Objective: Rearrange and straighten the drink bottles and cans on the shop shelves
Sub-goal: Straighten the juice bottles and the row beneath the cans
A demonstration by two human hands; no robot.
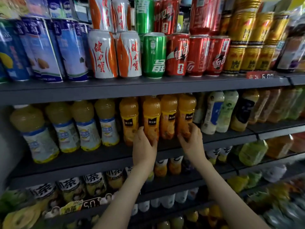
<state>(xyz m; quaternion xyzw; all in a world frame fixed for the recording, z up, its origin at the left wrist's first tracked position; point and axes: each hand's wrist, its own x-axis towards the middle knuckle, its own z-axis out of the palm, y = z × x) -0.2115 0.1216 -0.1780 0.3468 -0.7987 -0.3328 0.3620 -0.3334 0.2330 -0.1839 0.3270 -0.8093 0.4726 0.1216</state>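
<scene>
Head view, centre of frame: we count four orange juice bottles (168,116) standing upright in a row on the dark middle shelf (99,156). Our left hand (145,144) has thumb and fingers curled round the lower body of the second bottle (151,116) from the left, and our right hand (192,138) has its fingers wrapped round the lower part of the rightmost bottle (186,111). At centre left we list pale yellow bottles (85,123) with blue-and-white labels; across the upper frame, white-and-orange cans (115,53), a green can (154,55), red cans (198,55) and gold cans (247,57).
</scene>
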